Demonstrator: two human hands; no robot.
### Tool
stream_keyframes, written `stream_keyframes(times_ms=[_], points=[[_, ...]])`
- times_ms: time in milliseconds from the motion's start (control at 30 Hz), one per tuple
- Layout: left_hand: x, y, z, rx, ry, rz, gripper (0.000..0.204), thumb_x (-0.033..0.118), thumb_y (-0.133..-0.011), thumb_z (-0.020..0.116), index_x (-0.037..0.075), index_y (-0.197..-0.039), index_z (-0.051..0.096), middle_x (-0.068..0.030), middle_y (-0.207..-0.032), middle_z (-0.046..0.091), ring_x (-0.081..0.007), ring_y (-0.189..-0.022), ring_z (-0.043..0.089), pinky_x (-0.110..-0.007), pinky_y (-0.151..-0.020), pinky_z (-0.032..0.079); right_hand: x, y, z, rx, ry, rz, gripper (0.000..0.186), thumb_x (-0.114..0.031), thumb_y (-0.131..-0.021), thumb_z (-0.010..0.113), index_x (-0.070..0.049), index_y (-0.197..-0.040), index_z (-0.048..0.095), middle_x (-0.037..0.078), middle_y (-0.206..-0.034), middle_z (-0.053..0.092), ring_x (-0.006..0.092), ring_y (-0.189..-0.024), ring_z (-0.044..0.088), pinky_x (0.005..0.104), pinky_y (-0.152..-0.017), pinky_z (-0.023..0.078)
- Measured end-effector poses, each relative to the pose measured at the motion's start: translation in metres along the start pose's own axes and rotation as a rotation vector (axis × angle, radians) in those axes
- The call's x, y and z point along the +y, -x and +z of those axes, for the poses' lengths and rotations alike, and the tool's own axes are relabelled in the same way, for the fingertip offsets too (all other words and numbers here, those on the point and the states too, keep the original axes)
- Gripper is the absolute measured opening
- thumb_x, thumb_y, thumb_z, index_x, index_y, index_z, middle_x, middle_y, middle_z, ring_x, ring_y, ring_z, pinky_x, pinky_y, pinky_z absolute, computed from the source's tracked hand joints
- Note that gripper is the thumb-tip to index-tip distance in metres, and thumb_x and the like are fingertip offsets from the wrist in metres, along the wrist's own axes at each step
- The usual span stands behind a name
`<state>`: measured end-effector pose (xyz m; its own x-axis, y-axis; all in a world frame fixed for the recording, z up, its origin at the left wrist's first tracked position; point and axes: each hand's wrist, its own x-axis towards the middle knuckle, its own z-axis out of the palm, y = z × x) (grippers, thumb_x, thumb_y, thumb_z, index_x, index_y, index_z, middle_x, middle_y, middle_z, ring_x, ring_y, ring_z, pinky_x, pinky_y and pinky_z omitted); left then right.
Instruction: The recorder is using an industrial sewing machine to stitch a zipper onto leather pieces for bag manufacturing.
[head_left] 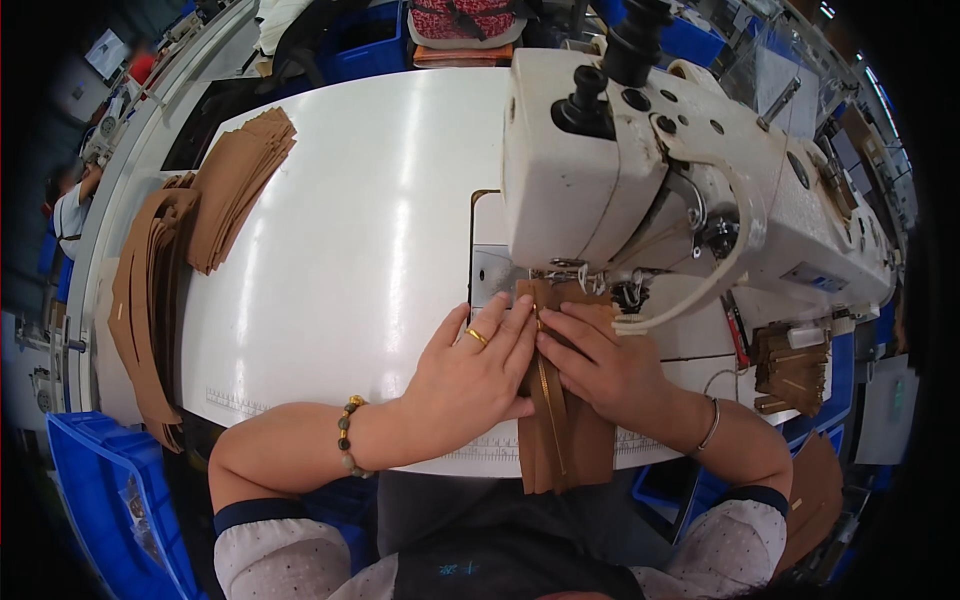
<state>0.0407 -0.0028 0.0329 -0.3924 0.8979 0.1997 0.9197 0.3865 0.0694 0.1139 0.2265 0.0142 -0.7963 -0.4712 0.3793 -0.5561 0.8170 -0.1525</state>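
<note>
A brown fabric piece [592, 445] with a zipper [550, 410] running lengthwise lies at the front of the sewing machine [575, 175]. Its far end reaches the presser foot area [568, 272], and its near end hangs over the table's front edge. My left hand [468, 375] rests on the fabric's left side, fingers stretched forward beside the zipper. On the right side, my right hand [605, 368] lies with extended, slightly bent fingers pressing the cloth close to the zipper. The needle itself is too small to make out.
Stacks of brown cut pieces [240, 190] lie at the white table's [340, 240] left, with more pieces draped [150, 300] over its edge. Blue bins [120, 500] stand at lower left and beyond the table. Brown zippered strips [790, 365] are bundled at the right. A person [72, 215] sits far left.
</note>
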Motion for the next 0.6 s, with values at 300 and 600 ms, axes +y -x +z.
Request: stream_keyframes(times_ms=[300, 600], points=[[-0.0042, -0.0015, 0.0013, -0.009, 0.0, -0.016, 0.089, 0.052, -0.073, 0.081, -0.005, -0.138, 0.059, -0.0194, -0.151, 0.053, -0.0348, -0.139, 0.047, -0.052, -0.109, 0.045, -0.0032, -0.005, -0.0031, -0.07, -0.018, 0.061, 0.053, -0.014, -0.075, 0.079, -0.004, -0.126, 0.069, 0.013, -0.138, 0.062, 0.0332, -0.129, 0.061, 0.0385, -0.094, 0.059], [-0.0074, -0.0034, 0.0021, -0.031, 0.036, -0.017, 0.091, 0.053, -0.073, 0.08, -0.005, -0.139, 0.058, -0.0196, -0.153, 0.052, -0.0352, -0.14, 0.048, -0.051, -0.111, 0.044, -0.0034, -0.0037, -0.0035, -0.101, 0.02, 0.058, 0.055, -0.017, -0.078, 0.079, -0.005, -0.13, 0.067, 0.014, -0.142, 0.059, 0.0341, -0.131, 0.059, 0.0431, -0.095, 0.058]])
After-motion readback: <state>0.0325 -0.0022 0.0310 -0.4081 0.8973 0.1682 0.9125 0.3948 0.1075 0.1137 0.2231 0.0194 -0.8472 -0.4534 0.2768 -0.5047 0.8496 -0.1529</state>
